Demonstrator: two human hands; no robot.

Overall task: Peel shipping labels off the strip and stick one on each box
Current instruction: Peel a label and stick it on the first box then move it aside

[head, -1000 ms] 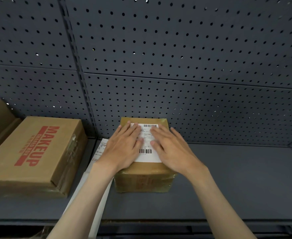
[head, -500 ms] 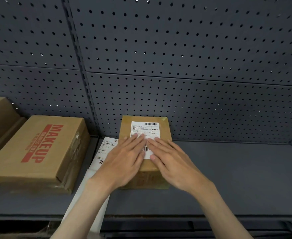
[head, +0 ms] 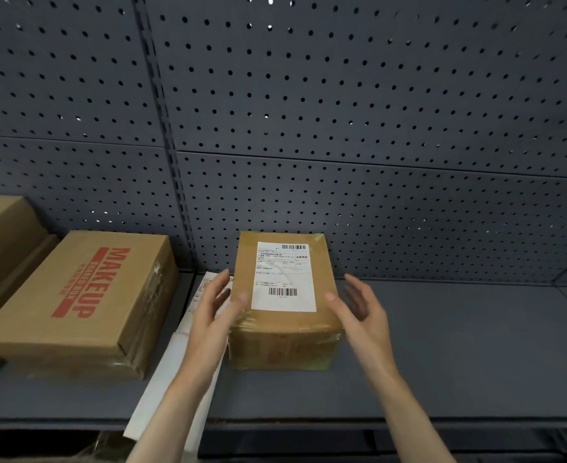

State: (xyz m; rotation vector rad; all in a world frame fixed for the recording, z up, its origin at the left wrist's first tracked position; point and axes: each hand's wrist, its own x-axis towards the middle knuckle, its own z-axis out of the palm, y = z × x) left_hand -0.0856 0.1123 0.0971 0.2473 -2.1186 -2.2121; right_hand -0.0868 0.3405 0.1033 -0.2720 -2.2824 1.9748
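Head view: both hands' grip slack, left hand (head: 212, 312) and right hand (head: 364, 312) flanking labelled box (head: 284, 332).

**Colours and patterns**

A brown box (head: 285, 329) is topped by a white label (head: 284, 279) printed with black barcodes. At nine o'clock, a tan box (head: 75, 315) is marked in red lettering. A white strip (head: 161, 389) is seen. The dark grey pegboard (head: 342, 111) is dotted with holes.
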